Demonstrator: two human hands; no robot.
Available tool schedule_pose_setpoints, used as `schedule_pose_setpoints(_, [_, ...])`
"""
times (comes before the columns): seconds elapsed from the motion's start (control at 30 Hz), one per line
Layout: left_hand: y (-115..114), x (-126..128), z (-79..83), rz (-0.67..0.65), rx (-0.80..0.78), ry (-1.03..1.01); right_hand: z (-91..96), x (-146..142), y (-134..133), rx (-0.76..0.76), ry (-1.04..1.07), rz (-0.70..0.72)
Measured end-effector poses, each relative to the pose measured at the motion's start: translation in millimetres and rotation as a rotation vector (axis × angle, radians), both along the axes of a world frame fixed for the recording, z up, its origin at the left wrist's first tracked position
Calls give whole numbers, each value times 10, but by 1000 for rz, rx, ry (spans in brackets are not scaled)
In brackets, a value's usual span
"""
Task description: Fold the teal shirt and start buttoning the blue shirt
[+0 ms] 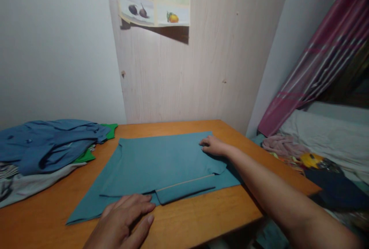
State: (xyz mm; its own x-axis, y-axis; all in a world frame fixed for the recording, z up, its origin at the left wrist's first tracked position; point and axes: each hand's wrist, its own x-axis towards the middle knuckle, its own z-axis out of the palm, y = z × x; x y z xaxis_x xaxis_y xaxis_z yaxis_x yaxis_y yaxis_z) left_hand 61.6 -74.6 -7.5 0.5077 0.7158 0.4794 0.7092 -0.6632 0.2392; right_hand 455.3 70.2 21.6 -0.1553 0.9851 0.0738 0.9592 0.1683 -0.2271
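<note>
A teal garment (161, 160), partly folded, lies spread on the wooden table. Along its near side a narrow folded flap (186, 190) with a pale line runs over the lower layer. My left hand (127, 218) rests at the near left edge, fingers extended and touching the cloth close to that flap. My right hand (213, 146) reaches across to the far right part of the garment. Its fingers lie on the cloth, slightly bent and apart, with no cloth visibly gripped. The garment's exact kind cannot be made out.
A pile of clothes with a blue buttoned garment (52, 141) on top sits on the left of the table (196, 229). Behind stands a panelled wall with fruit pictures (155, 0). Right of the table are a pink curtain (305, 68) and a heap of cloth (340, 187).
</note>
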Motion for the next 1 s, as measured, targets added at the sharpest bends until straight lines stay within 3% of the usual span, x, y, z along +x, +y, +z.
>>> schedule_pose_setpoints(0.33, [-77,45,57,2,-168,-54,38,-246,-252,-10,-26,85])
schedule_pose_setpoints(0.6, [-197,127,222,21,-234,-62,281,-1091,-512,93,106,339])
schedule_pose_setpoints(0.7, [-221,133,233,22,-230,-86,170,-1399,-604,58,78,465])
schedule_pose_setpoints(0.77, [-226,134,225,25,-248,-98,38,-1531,-633,-28,34,471])
schedule_pose_setpoints(0.87, [-218,134,197,43,-278,-115,-101,-1616,-646,-82,10,436])
schedule_pose_setpoints(1.0, [-193,125,154,43,-298,-144,-76,-1602,-648,-63,72,443])
